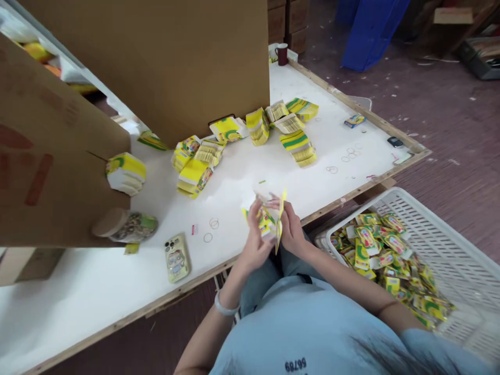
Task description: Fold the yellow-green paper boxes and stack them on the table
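Both my hands meet just in front of the table's near edge, closed on one small yellow and green printed carton (269, 219). My left hand (255, 240) grips it from the left, fingers curled around it. My right hand (291, 229) pinches its right side, where a yellow flap stands on edge. Bundles of flat yellow and green cartons (195, 174) lie spread across the white table (344, 177) beyond my hands. Folded cartons of the same print (385, 255) fill the white plastic crate (461, 255) at my right.
Large brown cardboard sheets (164, 57) stand at the left and back of the table. A phone (176, 258), a jar (127, 225) lying on its side and loose rubber bands (213, 224) lie near the left. A dark mug (281, 53) stands at the far corner.
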Demonstrator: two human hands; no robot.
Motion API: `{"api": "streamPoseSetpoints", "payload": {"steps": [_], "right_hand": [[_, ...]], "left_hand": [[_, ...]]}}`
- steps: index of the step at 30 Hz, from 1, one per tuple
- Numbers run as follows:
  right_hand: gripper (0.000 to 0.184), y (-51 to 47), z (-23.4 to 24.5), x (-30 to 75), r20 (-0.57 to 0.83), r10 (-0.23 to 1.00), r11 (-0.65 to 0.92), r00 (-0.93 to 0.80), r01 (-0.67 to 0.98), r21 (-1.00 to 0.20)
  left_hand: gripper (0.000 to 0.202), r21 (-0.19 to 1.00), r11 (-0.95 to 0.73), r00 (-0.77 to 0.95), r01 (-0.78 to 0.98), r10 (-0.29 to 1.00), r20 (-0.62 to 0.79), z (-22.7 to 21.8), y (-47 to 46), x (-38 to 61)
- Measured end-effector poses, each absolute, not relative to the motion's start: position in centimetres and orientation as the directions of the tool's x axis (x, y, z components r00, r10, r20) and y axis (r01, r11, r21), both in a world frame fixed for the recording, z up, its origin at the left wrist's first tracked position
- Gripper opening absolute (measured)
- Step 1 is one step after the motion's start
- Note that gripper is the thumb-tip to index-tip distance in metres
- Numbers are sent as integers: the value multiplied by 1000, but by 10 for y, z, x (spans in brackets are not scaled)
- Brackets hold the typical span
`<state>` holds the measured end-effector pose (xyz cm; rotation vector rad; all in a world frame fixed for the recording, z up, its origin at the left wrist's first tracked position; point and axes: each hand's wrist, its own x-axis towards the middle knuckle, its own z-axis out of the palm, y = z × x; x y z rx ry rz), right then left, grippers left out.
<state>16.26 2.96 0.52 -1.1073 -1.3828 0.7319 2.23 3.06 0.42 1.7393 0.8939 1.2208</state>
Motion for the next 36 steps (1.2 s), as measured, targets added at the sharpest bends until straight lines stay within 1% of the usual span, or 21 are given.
{"api": "streamPoseSetpoints", "payload": {"steps": [1,2,4,7,9,11,14,16,18,19,21,23,26,28,30,31,32,33,35,36], "right_hand": [[46,25,6,164,399,906,367,139,210,-906],[47,20,6,165,407,899,369,164,220,-903],[46,15,4,165,385,898,338,211,228,-913],[42,14,-2,164,323,906,261,274,241,-935],[42,14,-5,163,281,920,224,274,221,-949],[40,14,-7,161,208,946,173,249,153,-973],[38,9,-6,159,36,977,40,210,-17,-999],[45,2,-6,159,-35,980,-6,194,-149,-989],[56,-8,-8,163,-26,981,16,190,-216,-976],[57,-14,-10,166,-9,983,31,185,-212,-977],[50,-24,-14,175,4,990,28,139,-175,-984],[41,-33,-16,187,-41,998,-34,39,-170,-985],[36,-44,-16,201,-119,989,-132,-92,-154,-979],[37,-49,-15,205,-125,985,-135,-115,-77,-988],[39,-53,-15,207,-94,993,-95,-66,-6,-995],[35,-54,-15,207,-67,997,-66,-32,21,-998],[32,-55,-14,209,-34,999,-34,-8,48,-998],[30,-55,-14,211,3,1000,4,-11,80,-997],[35,-54,-12,217,93,988,109,-122,134,-985],[38,-53,-10,221,132,970,163,-205,143,-976]], "left_hand": [[81,919,-388,337,70,876,344,-2,21,30],[82,936,-348,358,47,881,309,-6,12,36],[81,961,-275,339,15,906,254,-13,0,46],[68,973,-219,303,77,935,186,-16,-7,48],[57,973,-182,257,144,956,141,-16,-6,45],[50,980,-114,165,165,982,87,-13,-4,41],[44,990,-17,56,139,998,9,-8,-2,40],[44,992,6,23,125,1000,-9,-3,-5,42],[42,995,11,-4,98,1000,-10,0,-12,44],[45,997,15,-8,76,1000,-14,0,-17,44],[57,999,36,31,31,999,-37,-1,-29,41],[60,996,91,120,3,989,-90,-3,-40,35],[50,980,198,239,-12,952,-190,-4,-51,26],[39,976,216,275,4,939,-209,-2,-54,23],[38,980,196,277,39,940,-200,-1,-56,24],[39,981,190,264,48,944,-196,-1,-57,24],[42,981,190,249,47,949,-195,-2,-58,25],[49,982,185,231,37,955,-188,-3,-59,26],[66,990,137,225,25,964,-139,-5,-61,25],[68,994,102,243,34,964,-107,-5,-61,24]]}}
